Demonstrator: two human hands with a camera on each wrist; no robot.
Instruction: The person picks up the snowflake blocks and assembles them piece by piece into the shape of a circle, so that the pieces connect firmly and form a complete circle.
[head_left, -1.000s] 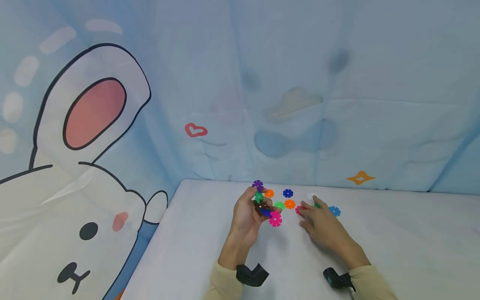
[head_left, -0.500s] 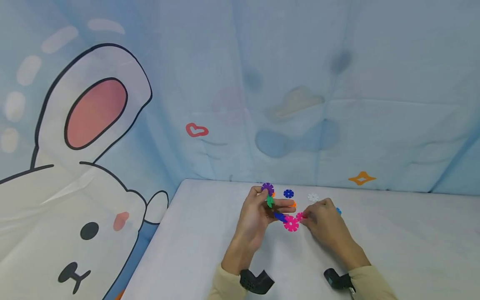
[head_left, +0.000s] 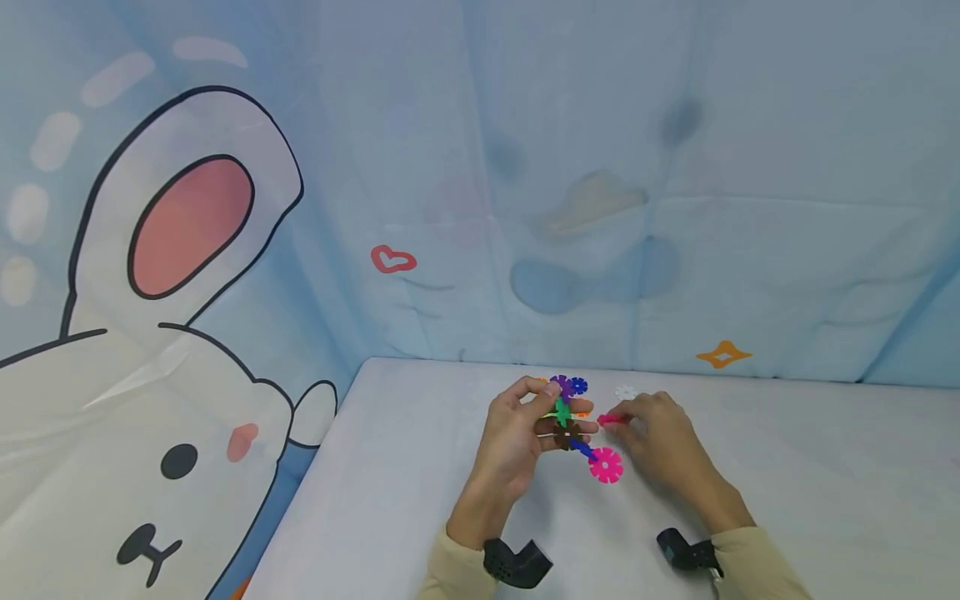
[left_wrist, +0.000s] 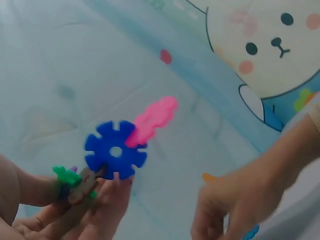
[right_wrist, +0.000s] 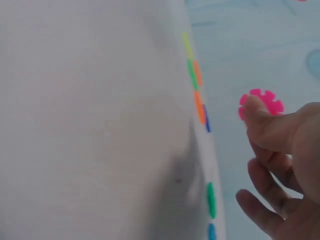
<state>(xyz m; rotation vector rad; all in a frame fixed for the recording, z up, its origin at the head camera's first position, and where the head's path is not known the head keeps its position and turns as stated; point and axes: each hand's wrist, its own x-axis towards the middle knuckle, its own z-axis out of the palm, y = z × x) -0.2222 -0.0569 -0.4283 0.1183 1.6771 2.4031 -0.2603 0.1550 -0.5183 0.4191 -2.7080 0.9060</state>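
- Your left grip (head_left: 517, 433) is clamped on a multicoloured chain of notched plastic discs (head_left: 568, 433), above the white worktop (head_left: 375, 467).
- Your right grip (head_left: 663, 442) pinches a loose pink notched plastic disc (right_wrist: 272, 101), near the chain but apart.
- For a clean join, probably brace the chain lower and meet slots squarely.

From the head, looking forward and down, well back from left hand (head_left: 510, 437) and right hand (head_left: 663, 446). From each wrist, looking close past the fingers (right_wrist: 263, 182) toward the backdrop (right_wrist: 240, 55). Sharing both hands between head and left wrist.
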